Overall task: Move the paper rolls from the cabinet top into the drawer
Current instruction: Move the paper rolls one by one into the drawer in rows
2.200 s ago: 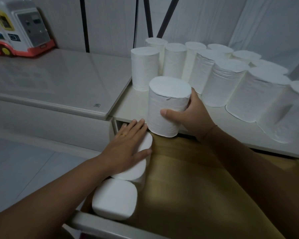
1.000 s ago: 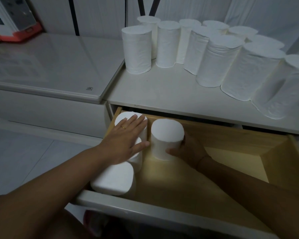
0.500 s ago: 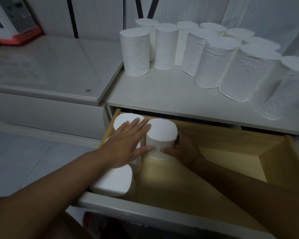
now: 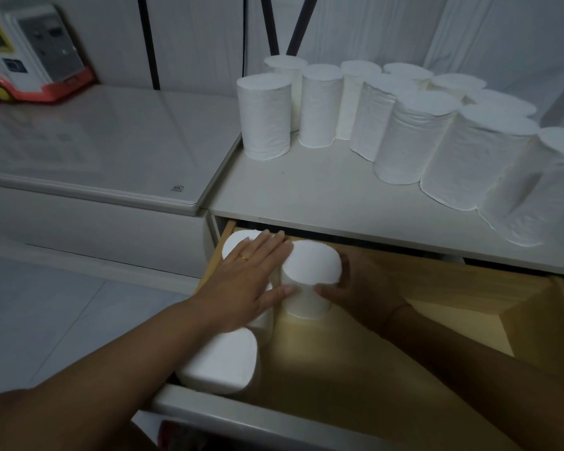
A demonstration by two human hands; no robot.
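Note:
Several white paper rolls (image 4: 411,135) stand upright on the white cabinet top (image 4: 306,193). Below it the wooden drawer (image 4: 453,294) is pulled out. My right hand (image 4: 358,284) wraps around an upright roll (image 4: 310,275) standing on the drawer floor near the back left. My left hand (image 4: 248,281) lies flat, fingers spread, over a column of rolls along the drawer's left wall, its thumb touching the held roll. One roll of that column (image 4: 235,245) shows behind the hand, another (image 4: 222,362) in front of it; the middle one is mostly hidden.
A lower white unit with a glossy top (image 4: 95,141) adjoins the cabinet on the left, with a red and white toy bus (image 4: 23,60) at its back. Pale floor tiles (image 4: 46,320) lie at the lower left. The drawer's white front edge (image 4: 241,415) runs across the bottom.
My right hand carried the roll from the cabinet's front edge down into the drawer and slid it left against the column. My left hand stayed on the column.

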